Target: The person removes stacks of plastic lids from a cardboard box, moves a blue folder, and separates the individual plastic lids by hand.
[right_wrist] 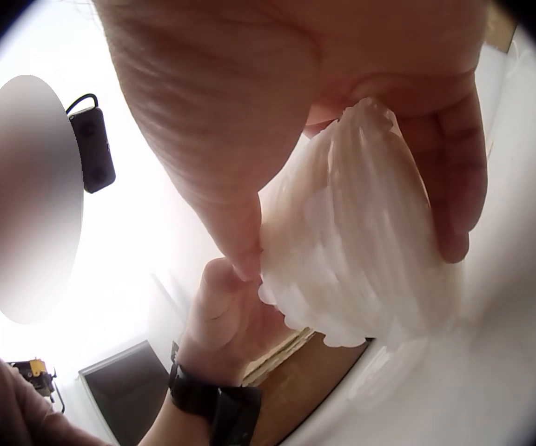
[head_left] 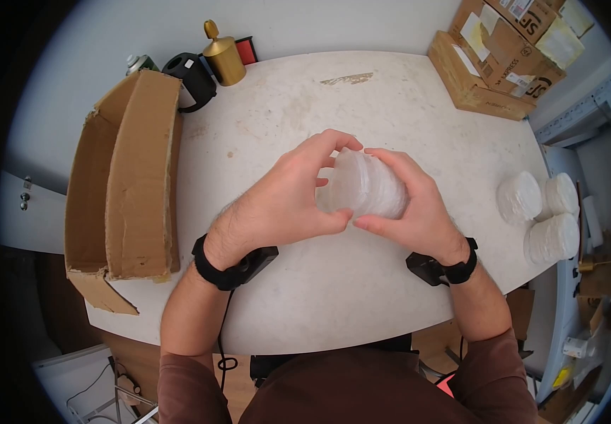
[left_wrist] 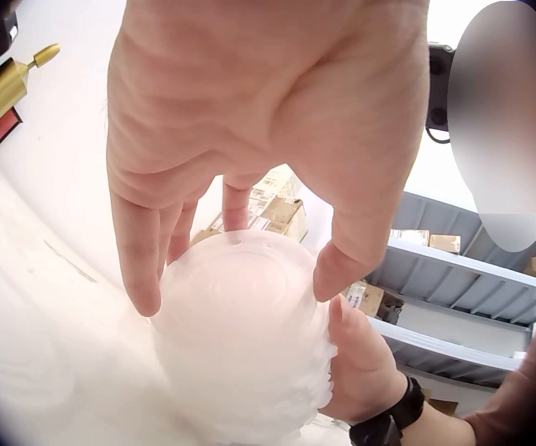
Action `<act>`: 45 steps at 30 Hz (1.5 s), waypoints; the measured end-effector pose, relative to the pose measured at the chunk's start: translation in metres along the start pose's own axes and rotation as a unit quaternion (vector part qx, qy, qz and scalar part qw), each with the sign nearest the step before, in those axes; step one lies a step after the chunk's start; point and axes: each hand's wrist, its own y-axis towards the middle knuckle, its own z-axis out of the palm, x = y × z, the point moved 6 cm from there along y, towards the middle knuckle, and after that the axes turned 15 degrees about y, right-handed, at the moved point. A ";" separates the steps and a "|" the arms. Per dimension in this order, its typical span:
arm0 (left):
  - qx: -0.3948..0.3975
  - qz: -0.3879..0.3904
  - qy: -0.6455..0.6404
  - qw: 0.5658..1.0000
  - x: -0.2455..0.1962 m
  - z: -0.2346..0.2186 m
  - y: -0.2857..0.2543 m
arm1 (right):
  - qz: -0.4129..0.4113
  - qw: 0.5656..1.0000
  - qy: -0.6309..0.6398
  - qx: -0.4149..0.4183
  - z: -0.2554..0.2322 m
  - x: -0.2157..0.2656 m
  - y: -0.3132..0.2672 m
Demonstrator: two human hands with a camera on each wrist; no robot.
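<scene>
A stack of round, translucent white plastic lids (head_left: 369,185) is held above the table in front of my body, tilted on its side. My right hand (head_left: 419,201) grips its right end, thumb on the near side and fingers over the far side. My left hand (head_left: 291,187) curves round the left end, thumb and fingertips at the rim and the palm apart from it. From the left wrist, the smooth round face of the end lid (left_wrist: 240,269) shows between the fingers. The stack's layered, tabbed edges (right_wrist: 361,232) appear in the right wrist view.
Three wrapped white stacks (head_left: 556,237) stand at the table's right edge. An open cardboard box (head_left: 139,177) lies on the left, with a black container (head_left: 191,79) and gold canister (head_left: 225,60) behind it. Taped cartons (head_left: 500,63) fill the back right corner, near a metal shelf (head_left: 567,318).
</scene>
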 end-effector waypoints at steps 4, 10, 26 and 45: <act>-0.066 0.002 0.010 0.998 -0.003 -0.013 -0.002 | 0.006 1.000 -0.005 -0.008 -0.002 0.003 0.000; -0.102 -0.010 0.242 0.965 -0.005 -0.044 -0.018 | 0.031 0.998 -0.021 -0.042 -0.006 0.001 0.000; 0.085 -0.139 0.416 0.895 0.041 -0.004 -0.015 | 0.029 0.998 -0.018 -0.051 -0.005 0.000 0.000; 0.108 -0.108 0.390 0.908 0.037 0.011 -0.016 | 0.032 0.998 -0.023 -0.049 -0.005 -0.001 0.000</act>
